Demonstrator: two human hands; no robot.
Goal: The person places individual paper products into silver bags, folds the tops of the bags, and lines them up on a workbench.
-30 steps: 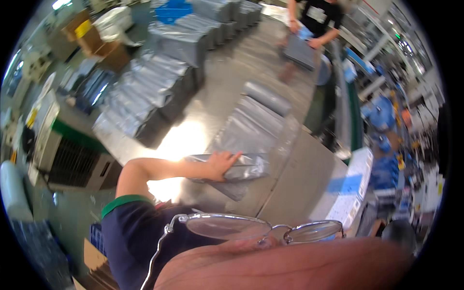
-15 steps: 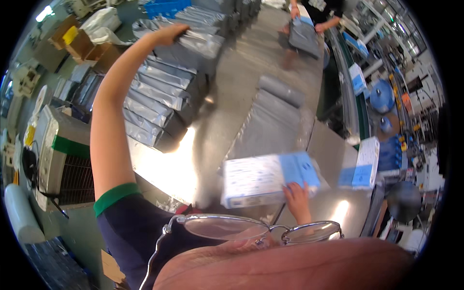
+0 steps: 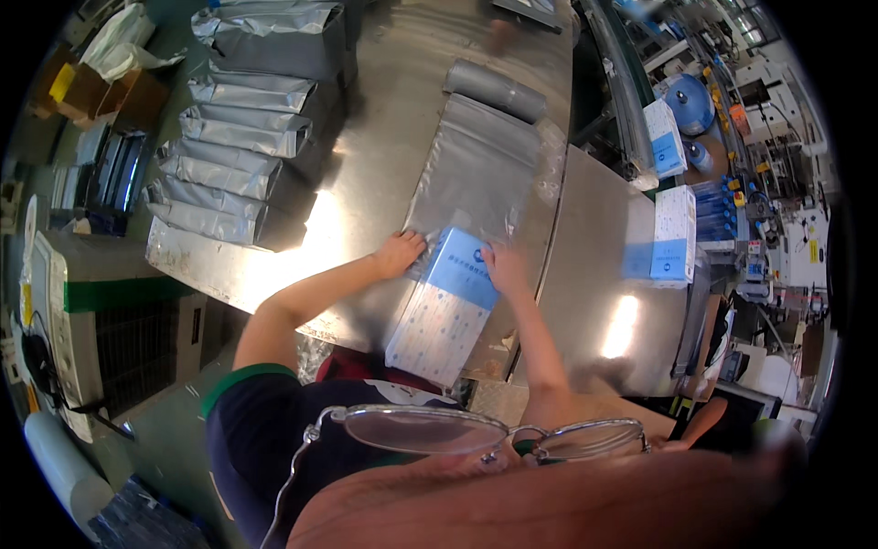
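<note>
A white carton with a blue end [image 3: 448, 306] slants over the near edge of the metal table, its blue end at the near edge of a flat grey plastic bag [image 3: 476, 169]. My right hand [image 3: 506, 268] grips the carton's right edge near the blue end, its fingers partly hidden. At the bag's near left corner, my left hand [image 3: 401, 253] has its fingers closed on the film, just left of the carton. I cannot tell whether the carton's end is inside the bag. Beyond the flat bag lies a grey roll [image 3: 495, 91].
Several packed grey bags [image 3: 219, 174] stand in a row on the left of the table [image 3: 384, 82]. To the right, another blue-and-white carton [image 3: 674, 233] stands near the conveyor [image 3: 626, 101]. A boxy grille-fronted unit [image 3: 137, 339] is at my left. Another person's arm [image 3: 704, 423] shows lower right.
My left hand has come from the packed bags to the flat bag's near edge. The carton has turned from crosswise to lengthwise, blue end toward the bag. The view has shifted.
</note>
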